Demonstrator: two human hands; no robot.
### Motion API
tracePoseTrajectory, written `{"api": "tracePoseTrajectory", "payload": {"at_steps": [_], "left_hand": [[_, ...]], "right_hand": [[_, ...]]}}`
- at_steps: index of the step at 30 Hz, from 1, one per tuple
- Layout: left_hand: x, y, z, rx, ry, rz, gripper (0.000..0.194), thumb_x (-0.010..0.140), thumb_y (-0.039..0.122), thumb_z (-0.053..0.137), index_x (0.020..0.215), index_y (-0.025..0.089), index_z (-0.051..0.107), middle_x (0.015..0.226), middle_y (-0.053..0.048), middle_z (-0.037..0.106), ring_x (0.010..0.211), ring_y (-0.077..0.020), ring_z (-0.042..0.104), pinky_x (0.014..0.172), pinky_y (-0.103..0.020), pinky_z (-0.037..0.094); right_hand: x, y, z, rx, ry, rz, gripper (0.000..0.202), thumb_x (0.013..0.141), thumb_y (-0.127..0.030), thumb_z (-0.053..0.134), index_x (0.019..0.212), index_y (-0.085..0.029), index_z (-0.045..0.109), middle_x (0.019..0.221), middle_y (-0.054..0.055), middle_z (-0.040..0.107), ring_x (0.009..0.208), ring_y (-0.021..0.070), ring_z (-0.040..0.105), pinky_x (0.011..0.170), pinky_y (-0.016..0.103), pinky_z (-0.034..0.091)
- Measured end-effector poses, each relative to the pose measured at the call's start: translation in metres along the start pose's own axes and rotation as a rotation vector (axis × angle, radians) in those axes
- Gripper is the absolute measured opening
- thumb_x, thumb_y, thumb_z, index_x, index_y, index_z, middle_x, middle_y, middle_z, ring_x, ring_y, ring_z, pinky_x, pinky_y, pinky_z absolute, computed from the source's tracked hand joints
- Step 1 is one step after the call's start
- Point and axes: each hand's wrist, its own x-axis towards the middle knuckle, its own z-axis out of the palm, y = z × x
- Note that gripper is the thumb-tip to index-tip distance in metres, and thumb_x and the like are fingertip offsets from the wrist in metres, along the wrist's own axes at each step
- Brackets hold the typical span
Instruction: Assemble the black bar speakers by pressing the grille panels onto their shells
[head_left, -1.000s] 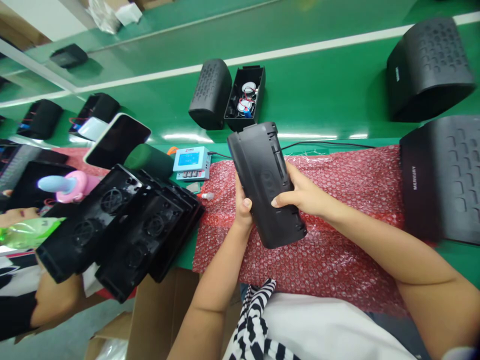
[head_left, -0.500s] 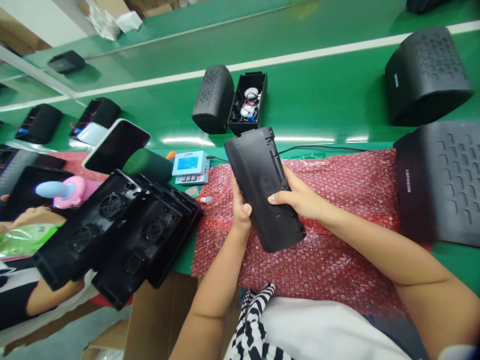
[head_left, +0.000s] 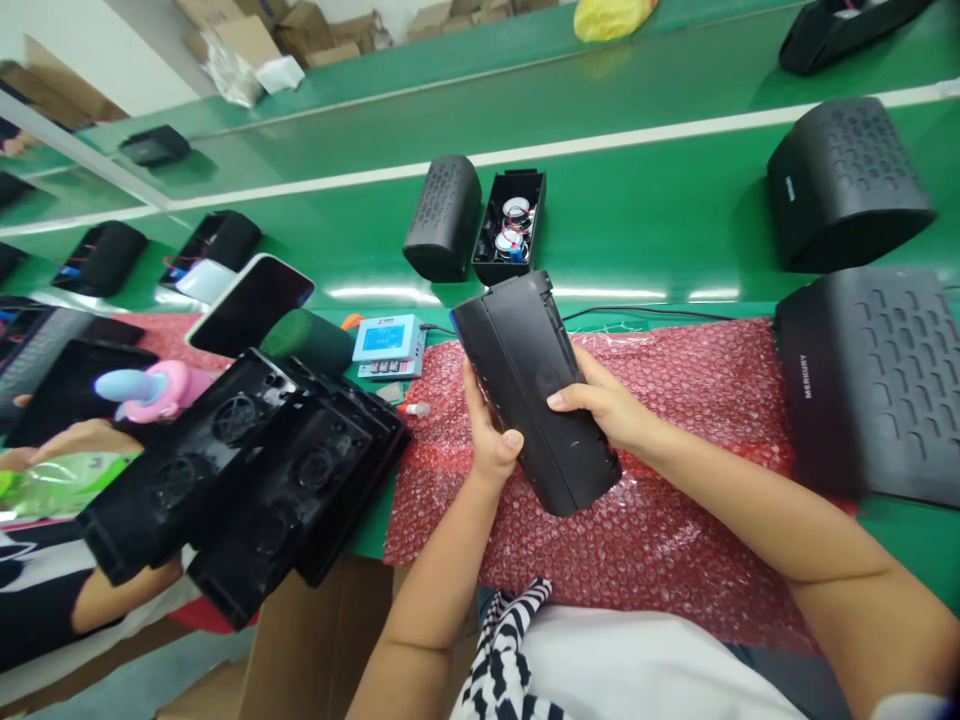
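Between both my hands is a black speaker housing [head_left: 536,390], tilted and lifted above red bubble wrap [head_left: 690,540]. My left hand [head_left: 495,440] grips its left side, thumb on the near face and fingers partly hidden behind it. My right hand [head_left: 611,405] holds the right side, with the thumb lying on the smooth face. Beyond the housing, an open speaker shell [head_left: 511,225] shows white round drivers and red wires. A closed speaker [head_left: 444,220] with a patterned grille stands beside that shell.
Stacked black speaker casings [head_left: 300,480] lie at left, near a co-worker's hand [head_left: 86,440] and a pink-and-blue object [head_left: 161,388]. A blue tester [head_left: 388,345] with a cable sits behind the wrap. A large speaker [head_left: 862,385] stands at right. A cardboard box [head_left: 315,640] is below the table edge.
The housing has turned slightly in my hands, so its slotted edge shows less and the smooth face more. Both hands keep their hold. The whole view has shifted a little.
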Motion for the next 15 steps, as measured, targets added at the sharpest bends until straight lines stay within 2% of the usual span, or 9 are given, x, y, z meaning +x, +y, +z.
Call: {"api": "tracePoseTrajectory", "payload": {"at_steps": [4, 7, 9, 12, 15], "left_hand": [[-0.003, 0.009, 0.006, 0.042, -0.007, 0.051, 0.091, 0.070, 0.057, 0.072, 0.145, 0.040, 0.024, 0.152, -0.001, 0.028, 0.139, -0.0291, 0.030, 0.114, -0.040, 0.031], [-0.005, 0.016, 0.011, 0.084, 0.004, 0.068, 0.092, 0.070, 0.058, 0.071, 0.145, 0.039, 0.022, 0.151, -0.002, 0.029, 0.138, -0.0279, 0.032, 0.113, -0.040, 0.033], [-0.004, 0.020, 0.014, 0.113, 0.023, 0.063, 0.096, 0.068, 0.060, 0.071, 0.145, 0.035, 0.021, 0.151, -0.006, 0.028, 0.136, -0.0289, 0.036, 0.110, -0.041, 0.036], [0.001, 0.026, 0.019, 0.198, 0.094, 0.006, 0.104, 0.064, 0.055, 0.076, 0.145, 0.029, 0.016, 0.147, -0.013, 0.033, 0.131, -0.0300, 0.041, 0.109, -0.044, 0.037], [0.012, 0.028, 0.025, 0.304, 0.183, -0.080, 0.108, 0.063, 0.048, 0.080, 0.144, 0.024, 0.013, 0.144, -0.017, 0.036, 0.129, -0.0298, 0.044, 0.110, -0.047, 0.034]], "right_hand": [[-0.002, -0.005, -0.001, -0.005, -0.011, -0.033, 0.060, 0.066, -0.039, 0.068, 0.118, -0.018, 0.047, 0.117, 0.005, 0.056, 0.109, 0.0207, 0.053, 0.094, 0.033, 0.047], [-0.003, -0.008, 0.000, 0.002, -0.025, -0.046, 0.059, 0.067, -0.043, 0.067, 0.117, -0.017, 0.048, 0.117, 0.006, 0.057, 0.108, 0.0223, 0.054, 0.091, 0.034, 0.049], [-0.004, -0.008, 0.000, -0.034, -0.037, -0.070, 0.063, 0.068, -0.048, 0.065, 0.119, -0.016, 0.046, 0.121, 0.008, 0.054, 0.111, 0.0234, 0.052, 0.095, 0.036, 0.047], [-0.005, -0.003, -0.001, -0.184, 0.037, -0.107, 0.077, 0.069, -0.056, 0.062, 0.128, -0.013, 0.037, 0.130, 0.013, 0.045, 0.121, 0.0245, 0.045, 0.106, 0.040, 0.038], [-0.003, 0.004, -0.005, -0.397, 0.130, -0.184, 0.100, 0.064, -0.055, 0.072, 0.140, -0.012, 0.021, 0.140, 0.017, 0.032, 0.129, 0.0258, 0.035, 0.113, 0.043, 0.029]]}}
